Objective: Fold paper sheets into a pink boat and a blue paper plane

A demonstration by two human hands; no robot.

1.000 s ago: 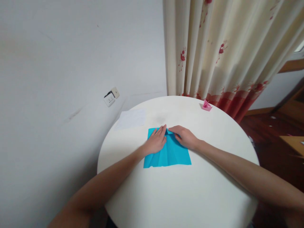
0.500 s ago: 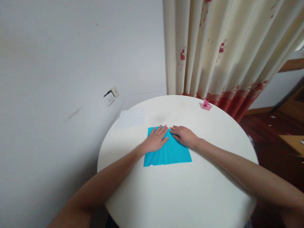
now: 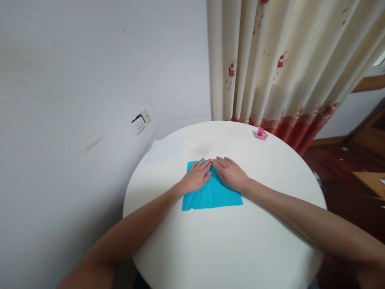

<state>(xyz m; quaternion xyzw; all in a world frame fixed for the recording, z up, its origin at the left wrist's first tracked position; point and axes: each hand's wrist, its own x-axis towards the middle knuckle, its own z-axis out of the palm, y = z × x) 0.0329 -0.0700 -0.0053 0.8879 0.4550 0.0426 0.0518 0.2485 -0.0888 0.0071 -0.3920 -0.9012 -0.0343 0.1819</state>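
Observation:
A blue sheet of paper (image 3: 215,196) with faint creases lies on the white round table (image 3: 228,245). My left hand (image 3: 197,178) rests flat on its left part, fingers spread toward the far edge. On the right part lies my right hand (image 3: 231,173), palm down with its fingers stretched out and close together. The fingertips of both hands almost meet near the paper's far edge. Part of the far side of the sheet is hidden beneath the hands.
A pink folded paper piece (image 3: 261,133) stands near the table's far right edge. A white sheet (image 3: 166,149) lies at the far left. Behind are a wall with a socket (image 3: 138,125) and a floral curtain (image 3: 270,60).
My right hand has shifted slightly left and flattened, its fingertips closer to my left hand. My left hand and the blue paper stay in place.

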